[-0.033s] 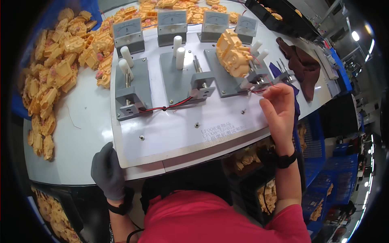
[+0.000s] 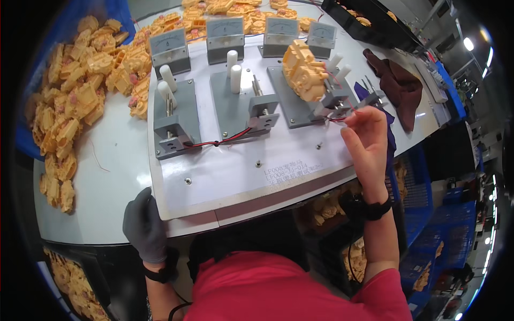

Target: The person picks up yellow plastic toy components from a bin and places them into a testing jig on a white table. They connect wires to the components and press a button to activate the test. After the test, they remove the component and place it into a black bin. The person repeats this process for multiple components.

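Note:
My right hand (image 2: 368,140), bare, hovers at the front of the right-hand fixtures. Its fingers are curled, with a gap to the thumb and nothing visible between them; thin red wires lie close to the fingertips. Just beyond it, an orange plastic housing (image 2: 304,72) sits tilted on the third grey fixture plate (image 2: 278,88), against its metal clamp block (image 2: 336,101). In a grey glove, my left hand (image 2: 143,224) rests at the table's front edge by the white board's corner, fingers folded in. Two more fixture plates, the left one (image 2: 187,109) and the middle one (image 2: 222,101), carry white pegs and no housing.
Analog meters (image 2: 225,35) stand in a row behind the fixtures. Orange housings (image 2: 69,101) are heaped at the left and along the back. Small toggle switches (image 2: 258,164) line the board (image 2: 214,198). A dark red cloth (image 2: 399,85) and a black bin (image 2: 369,27) lie right.

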### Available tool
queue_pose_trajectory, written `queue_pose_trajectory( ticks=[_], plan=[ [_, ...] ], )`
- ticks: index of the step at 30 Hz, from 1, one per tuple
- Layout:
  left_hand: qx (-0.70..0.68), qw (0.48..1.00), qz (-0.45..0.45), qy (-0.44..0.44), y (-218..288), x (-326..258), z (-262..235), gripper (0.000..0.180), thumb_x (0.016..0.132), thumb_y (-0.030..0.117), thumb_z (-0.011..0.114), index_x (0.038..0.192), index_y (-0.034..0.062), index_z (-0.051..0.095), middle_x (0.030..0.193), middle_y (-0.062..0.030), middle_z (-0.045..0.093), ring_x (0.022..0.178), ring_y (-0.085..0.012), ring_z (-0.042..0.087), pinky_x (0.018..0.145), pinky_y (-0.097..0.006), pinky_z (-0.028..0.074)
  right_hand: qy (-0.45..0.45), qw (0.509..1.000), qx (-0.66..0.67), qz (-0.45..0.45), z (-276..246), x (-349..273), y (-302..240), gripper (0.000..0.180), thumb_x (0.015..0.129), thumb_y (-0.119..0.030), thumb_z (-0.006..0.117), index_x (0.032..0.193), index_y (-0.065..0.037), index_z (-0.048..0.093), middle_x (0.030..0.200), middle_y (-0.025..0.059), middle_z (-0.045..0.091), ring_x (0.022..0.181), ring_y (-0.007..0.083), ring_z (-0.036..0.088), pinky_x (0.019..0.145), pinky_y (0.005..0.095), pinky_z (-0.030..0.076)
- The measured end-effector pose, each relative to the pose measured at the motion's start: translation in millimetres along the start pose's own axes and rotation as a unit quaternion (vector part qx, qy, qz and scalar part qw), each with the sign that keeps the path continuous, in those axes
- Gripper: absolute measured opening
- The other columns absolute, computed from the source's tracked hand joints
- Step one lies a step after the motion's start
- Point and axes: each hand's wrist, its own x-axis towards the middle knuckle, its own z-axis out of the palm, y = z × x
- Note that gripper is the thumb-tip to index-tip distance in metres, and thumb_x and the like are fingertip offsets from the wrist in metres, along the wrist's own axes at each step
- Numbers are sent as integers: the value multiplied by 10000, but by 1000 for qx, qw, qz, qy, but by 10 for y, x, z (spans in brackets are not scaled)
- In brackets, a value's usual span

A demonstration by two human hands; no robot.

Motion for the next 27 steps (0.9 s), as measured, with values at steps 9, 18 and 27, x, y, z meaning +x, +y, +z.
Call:
queue_pose_trajectory(
  ticks=[9, 18, 27],
  plan=[
    [-65, 990, 81, -92, 1067, 651, -567, 348, 855, -53, 644, 1198, 7, 633, 997, -70, 611, 848, -137, 558, 786, -272, 461, -56, 997, 3, -52, 220, 110, -160, 434, 871, -154, 753, 1255, -120, 553, 970, 7, 623, 864, 82, 581, 784, 244, 436],
    [267, 784, 455, -326, 2479, 2135, 554, 622, 775, 104, 697, 1370, 196, 542, 1273, -115, 592, 1209, -332, 546, 1030, -433, 439, -18, 993, 18, -117, 224, 66, -163, 259, 887, -204, 762, 1078, -84, 634, 735, -14, 578, 661, 37, 569, 589, 209, 433],
    [413, 688, 426, -418, 2606, 2241, 1323, 344, 737, 227, 786, 1074, 208, 723, 1015, -83, 707, 1037, -315, 641, 871, -424, 516, 1, 991, 7, -133, 239, 44, -146, 263, 851, -117, 769, 1079, -66, 648, 770, -3, 585, 676, 63, 590, 624, 236, 468]
  ],
)
